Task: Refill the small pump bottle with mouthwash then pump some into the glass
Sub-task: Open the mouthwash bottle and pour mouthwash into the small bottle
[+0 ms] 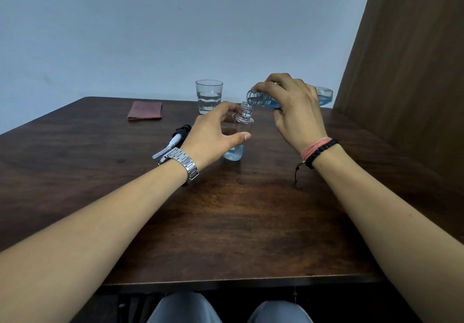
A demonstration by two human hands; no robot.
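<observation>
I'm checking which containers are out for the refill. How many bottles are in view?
2. The small pump bottle stands on the table, steadied by the left hand. The mouthwash bottle is tipped over its neck, held by the right hand. None seems hidden.

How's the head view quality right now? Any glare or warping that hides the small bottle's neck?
Head view: dim, even light with a bluish cast; wide-angle bending at the edges bows the table; soft sheen on the wood, no harsh glare; the small bottle neck is visible under the mouthwash bottle mouth, though clear plastic reads faint.
</observation>
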